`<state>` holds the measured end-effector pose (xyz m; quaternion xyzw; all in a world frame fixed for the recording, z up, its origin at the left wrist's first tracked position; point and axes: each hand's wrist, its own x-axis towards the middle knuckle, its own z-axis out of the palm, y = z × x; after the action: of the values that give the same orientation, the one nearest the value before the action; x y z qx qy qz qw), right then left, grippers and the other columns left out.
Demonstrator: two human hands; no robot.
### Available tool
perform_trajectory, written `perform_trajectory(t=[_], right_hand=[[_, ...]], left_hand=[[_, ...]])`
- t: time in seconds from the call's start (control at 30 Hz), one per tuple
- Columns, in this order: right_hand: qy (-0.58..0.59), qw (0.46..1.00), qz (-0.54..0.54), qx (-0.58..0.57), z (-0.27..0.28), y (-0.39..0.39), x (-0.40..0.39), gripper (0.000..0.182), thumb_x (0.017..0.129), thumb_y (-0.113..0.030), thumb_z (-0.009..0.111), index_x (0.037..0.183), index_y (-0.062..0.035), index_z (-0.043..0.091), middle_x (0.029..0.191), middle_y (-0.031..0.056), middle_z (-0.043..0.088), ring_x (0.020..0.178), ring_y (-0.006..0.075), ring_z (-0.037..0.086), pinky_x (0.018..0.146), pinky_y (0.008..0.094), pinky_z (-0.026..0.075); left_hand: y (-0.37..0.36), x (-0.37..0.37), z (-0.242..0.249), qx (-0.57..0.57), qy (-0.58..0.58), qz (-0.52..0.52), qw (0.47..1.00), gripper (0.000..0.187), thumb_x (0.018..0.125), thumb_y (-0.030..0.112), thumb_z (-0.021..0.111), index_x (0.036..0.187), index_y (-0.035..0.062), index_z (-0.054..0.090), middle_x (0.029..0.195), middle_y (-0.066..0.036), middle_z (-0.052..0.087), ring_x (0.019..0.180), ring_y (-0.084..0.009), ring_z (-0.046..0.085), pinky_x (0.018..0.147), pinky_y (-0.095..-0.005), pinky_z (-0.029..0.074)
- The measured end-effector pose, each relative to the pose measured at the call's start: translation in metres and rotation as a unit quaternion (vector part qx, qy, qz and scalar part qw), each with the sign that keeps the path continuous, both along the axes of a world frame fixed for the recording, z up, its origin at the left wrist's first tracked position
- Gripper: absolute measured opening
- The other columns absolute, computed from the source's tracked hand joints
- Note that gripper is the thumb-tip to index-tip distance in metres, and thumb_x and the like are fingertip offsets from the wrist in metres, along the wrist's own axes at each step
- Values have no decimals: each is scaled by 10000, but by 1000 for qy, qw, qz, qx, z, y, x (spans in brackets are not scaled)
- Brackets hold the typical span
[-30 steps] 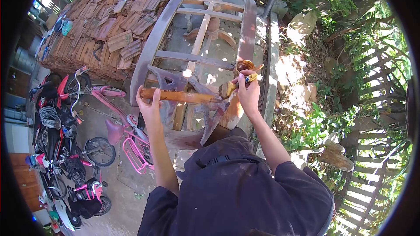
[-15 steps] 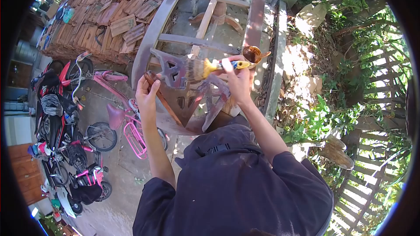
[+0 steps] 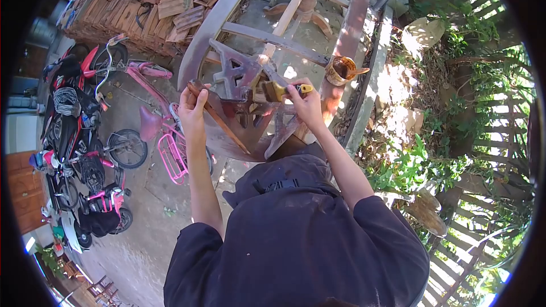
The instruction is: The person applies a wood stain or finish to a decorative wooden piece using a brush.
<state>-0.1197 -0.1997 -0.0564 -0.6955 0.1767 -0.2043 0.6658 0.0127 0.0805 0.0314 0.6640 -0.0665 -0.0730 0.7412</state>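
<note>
My left hand (image 3: pixel 193 111) grips one edge of a carved wooden panel (image 3: pixel 226 126), thumb on top near its corner. The panel is dark reddish brown, with angular cut-outs and greyer patches. In my right hand (image 3: pixel 307 107) is a paintbrush (image 3: pixel 276 90) with a yellow handle, held in closed fingers. Its wide bristles point left and lie over the panel's middle, close to the cut-outs. Beyond that hand, a small pot (image 3: pixel 336 77) with brown-stained insides stands on the right rail of a large curved wooden frame (image 3: pixel 348 38), a stick leaning out over its rim.
Stacked roof tiles (image 3: pixel 176 5) rise at the upper left. A pink bicycle (image 3: pixel 152 122) and a red and black motorbike (image 3: pixel 68 116) stand on the concrete at left. Plants (image 3: pixel 421 162) and a slatted fence (image 3: pixel 497 136) line the right side.
The paintbrush has swung away from beside the pot and down to the panel, its bristles now over the wood. The pot shows more fully. My left hand keeps its grip as the view shifts slightly.
</note>
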Motion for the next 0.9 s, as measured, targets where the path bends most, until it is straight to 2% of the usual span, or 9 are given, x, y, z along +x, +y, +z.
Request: perform_trajectory(t=[0.17,0.33,0.4,0.5,0.6,0.73,0.77,0.87,0.9], right_hand=[[-73,969,29,234,15,6,8,166,1067,-134,637,1142,1,576,956,114,719,815,225,785,694,290,617],[-51,990,-54,119,19,-4,23,174,1053,-138,653,1114,15,595,932,103,706,804,238,784,708,318,634],[-63,982,-60,167,32,-2,24,164,1046,-144,664,1073,12,621,900,85,707,779,208,776,679,298,613],[-11,998,55,7,60,6,22,175,1026,-147,695,982,18,658,812,45,693,701,150,744,612,277,565],[-29,997,5,-68,66,-5,34,177,1023,-135,695,973,26,641,800,53,688,690,139,727,610,275,566],[-48,995,87,-13,96,14,33,193,1019,-168,696,985,3,616,770,58,683,686,134,717,598,285,551],[-30,976,90,-195,91,7,34,190,1018,-202,691,1019,-24,625,749,50,684,665,113,691,592,293,532],[25,996,75,-46,88,-13,50,172,1019,-166,700,1012,-8,633,781,43,679,702,92,692,616,272,545],[6,992,59,-108,98,-15,51,166,1009,-193,680,995,-32,644,688,77,652,611,131,629,579,308,491]], left_hand=[[-7,-6,9,10,5,7,1000,429,1028,129,710,1398,-6,540,1260,-117,725,1158,-147,656,1046,-303,477],[-7,-8,9,10,-10,16,1000,425,1023,130,715,1386,-7,541,1275,-120,718,1162,-153,657,1059,-313,476],[-10,-11,15,33,-26,-22,999,425,1017,125,719,1382,-4,543,1282,-116,714,1169,-157,655,1065,-316,474],[-21,-21,29,38,-22,-48,998,418,1010,116,723,1373,-7,555,1280,-115,714,1172,-159,655,1064,-322,478],[-29,-22,29,45,-34,-58,997,438,996,103,738,1382,-10,567,1286,-115,713,1141,-150,659,1029,-311,494],[-40,-29,36,61,-40,-60,996,486,968,93,766,1399,-37,583,1197,-73,710,1092,-144,661,981,-293,508],[-43,-32,39,88,-76,-59,992,510,948,85,782,1404,-44,595,1136,-58,689,1071,-142,658,962,-281,505],[-49,-39,43,146,-127,-49,980,536,907,74,810,1398,-44,628,1036,-44,641,1029,-142,652,930,-271,499],[-51,-41,44,177,-144,-43,973,539,888,72,821,1386,-37,648,997,-46,614,1007,-144,650,918,-272,496]])
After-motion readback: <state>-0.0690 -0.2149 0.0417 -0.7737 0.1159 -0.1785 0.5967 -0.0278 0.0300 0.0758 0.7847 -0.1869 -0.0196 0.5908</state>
